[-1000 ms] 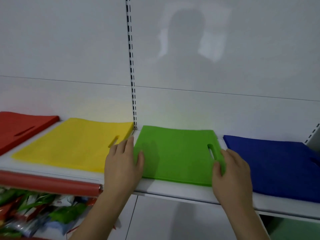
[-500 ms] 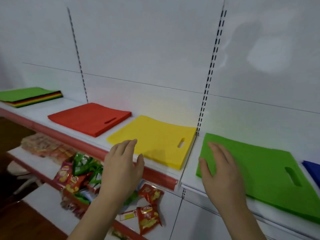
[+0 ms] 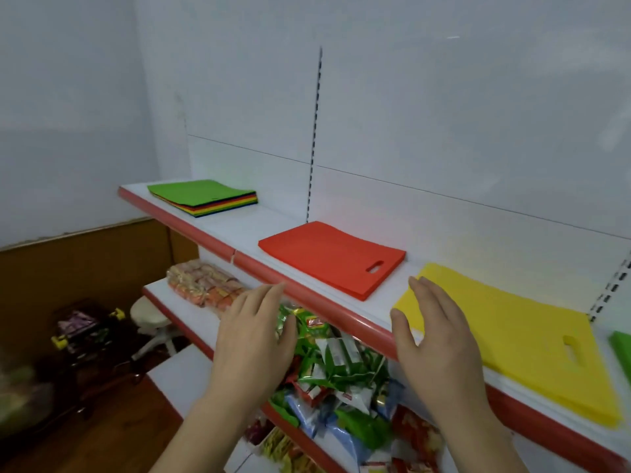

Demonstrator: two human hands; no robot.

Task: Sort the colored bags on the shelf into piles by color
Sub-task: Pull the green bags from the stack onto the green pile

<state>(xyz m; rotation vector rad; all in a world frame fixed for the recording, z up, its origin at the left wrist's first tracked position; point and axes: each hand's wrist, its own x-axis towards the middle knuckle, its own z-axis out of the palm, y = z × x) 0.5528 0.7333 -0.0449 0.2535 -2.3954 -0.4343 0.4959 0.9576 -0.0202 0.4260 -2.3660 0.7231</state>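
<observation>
From the head camera, the only view there is, both hands hover empty in front of the shelf [image 3: 218,230]: the left hand [image 3: 254,339] floats before the red front lip with its fingers [image 3: 269,293] straight and loosely spread, gripping nothing, and the right hand [image 3: 437,339] has its fingers [image 3: 425,295] equally relaxed and apart, their tips over the near-left corner of the yellow pile [image 3: 505,339] (whether they actually touch it I cannot tell). The unsorted stack [image 3: 205,198] lies at the far left end of the shelf, well apart from both hands, a green bag on top and red, yellow and dark edges banded beneath. Next along sits the red pile [image 3: 331,259], then the yellow one, and a sliver of the green pile [image 3: 623,353] shows at the right edge. The bags look like flat, matte, non-woven fabric sheets with a die-cut slot handle near one short side; I judge them light, soft and floppy, apt to sag or fold if lifted by one corner, and not slippery, so a sheet may drag its neighbour along. The top bag is probably best taken by pinching an edge or hooking the handle slot, with the other hand steadying the stack. Snack packets [image 3: 327,356] crowd the lower shelf below.
</observation>
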